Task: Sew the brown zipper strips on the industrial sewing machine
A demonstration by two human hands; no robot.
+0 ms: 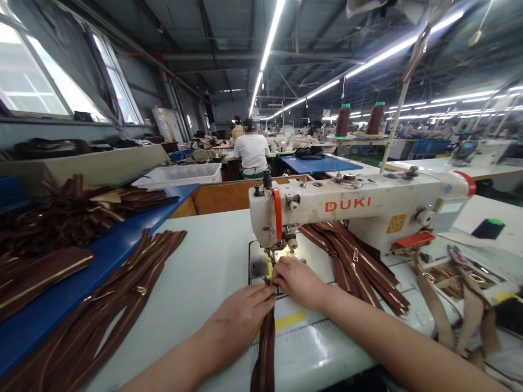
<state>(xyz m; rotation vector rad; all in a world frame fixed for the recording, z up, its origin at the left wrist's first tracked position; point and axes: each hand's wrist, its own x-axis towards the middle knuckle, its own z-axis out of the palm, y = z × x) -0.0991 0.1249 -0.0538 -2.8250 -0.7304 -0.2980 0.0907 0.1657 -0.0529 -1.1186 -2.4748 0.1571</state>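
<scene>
A brown zipper (265, 351) with a metal tooth line runs from the table's front edge up under the needle area of a white sewing machine (310, 204). My left hand (241, 316) lies across it from the left, fingers together and gripping the tape. Just below the presser foot, my right hand (300, 280) is closed, its fingertips pinching the zipper's upper end close to my left fingers. That end is partly hidden by both hands. More brown zippers (355, 267) with metal sliders lie under the machine arm, right of my right hand.
Long brown zippers (134, 288) drape over the table's left side, beside a blue surface (110, 256) piled with more. At right stand a parts tray (453, 277), beige straps (468, 310) and a dark thread spool (488, 228). A person in a white shirt (251, 152) sits ahead.
</scene>
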